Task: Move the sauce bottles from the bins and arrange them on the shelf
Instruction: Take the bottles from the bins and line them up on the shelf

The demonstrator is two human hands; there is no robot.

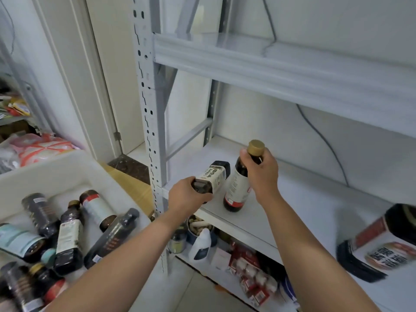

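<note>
Sauce bottles [69, 230] lie heaped in the white bin [67, 167], left of the shelf [315, 199] and lower than its board. I log two more in hand at the shelf's front left corner.

Right hand [262, 174]: fingers wrapped round the neck of the gold-capped bottle [236, 190], just under the cap. The bottle is nearly upright, leaning slightly, with its base at the board close to the shelf's front edge. I cannot tell whether the base bears fully on the board.

Left hand [189, 194]: fingers closed round the bottom end of the black-capped bottle [213, 176]. It is tilted well over, cap pointing toward the back of the shelf, body raised off the board above the front edge. It sits just left of the gold-capped bottle; touching or not, I cannot say.

A large bottle [382, 239] with a red and white label is on the same shelf, well to the right, blurred at the frame edge.

Under the shelf I see a white jug [201, 244] and red boxes [247, 264]. Above the shelf is an upper board [270, 64]. A grey cable [326, 140] runs down the wall behind the shelf.
</note>
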